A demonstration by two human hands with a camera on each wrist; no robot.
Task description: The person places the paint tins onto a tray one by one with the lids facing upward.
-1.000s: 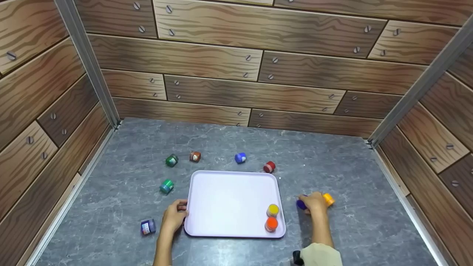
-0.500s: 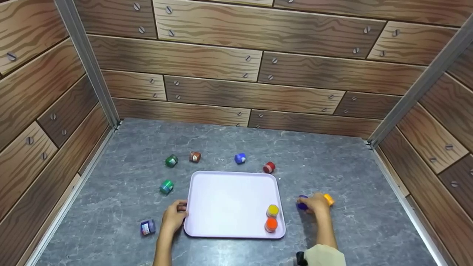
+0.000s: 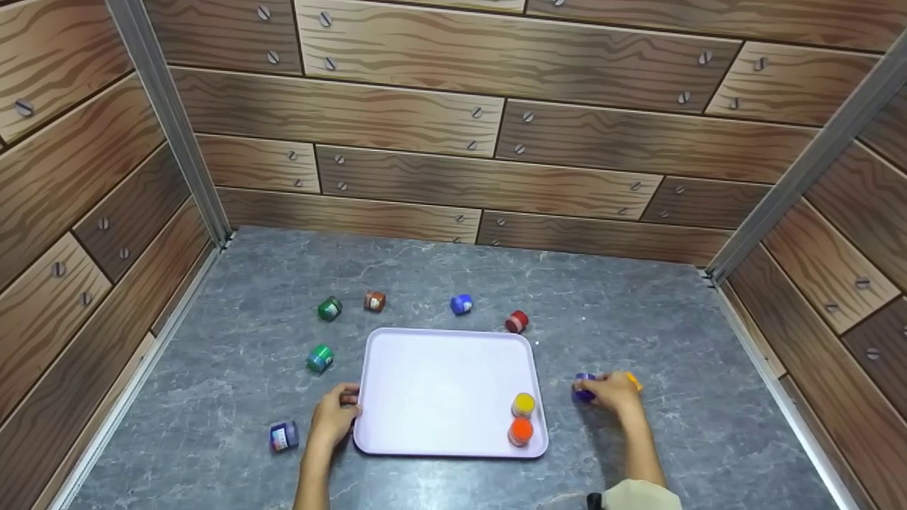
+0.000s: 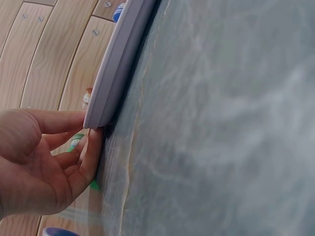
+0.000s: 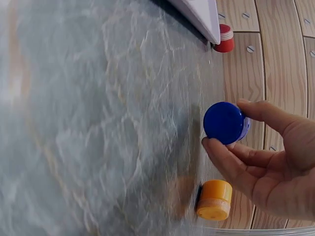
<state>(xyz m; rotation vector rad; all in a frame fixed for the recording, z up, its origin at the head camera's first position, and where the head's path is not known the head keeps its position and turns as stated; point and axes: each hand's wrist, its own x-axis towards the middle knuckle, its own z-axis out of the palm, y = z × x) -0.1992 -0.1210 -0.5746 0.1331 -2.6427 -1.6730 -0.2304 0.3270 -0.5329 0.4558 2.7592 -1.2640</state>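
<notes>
Shifted slightly to the right since the earlier frames are the right hand (image 3: 616, 392) and the deep-blue-lidded jar (image 5: 224, 123) it holds; the right forearm now slants further outward, and more of the orange jar (image 5: 214, 199) is hidden behind the hand in the head view. Thumb and fingertips of the right hand pinch the deep-blue-lidded jar at its sides, with the lid facing the right wrist camera. This jar is to the right of the pale lilac tray (image 3: 439, 389), well apart from it; the orange jar rests near the hand on the grey marbled surface (image 3: 680, 319).

Left hand (image 3: 333, 416): grasping the tray's left edge, thumb on the rim and other fingers curled beside and below it. Within the tray, near its right edge, a yellow-lidded jar (image 3: 524, 404) and a red-orange-lidded jar (image 3: 521, 431) stand upright, one just beside the other. Beyond the tray, from left to right: a dark green jar (image 3: 329, 309), a brown jar (image 3: 375, 301), a bright blue jar (image 3: 461, 304) and a red jar (image 3: 517, 322), the last near the far right corner. Left of the tray: a lighter green jar (image 3: 320, 358) and, nearer the person, a dark purple jar (image 3: 284, 435).
</notes>
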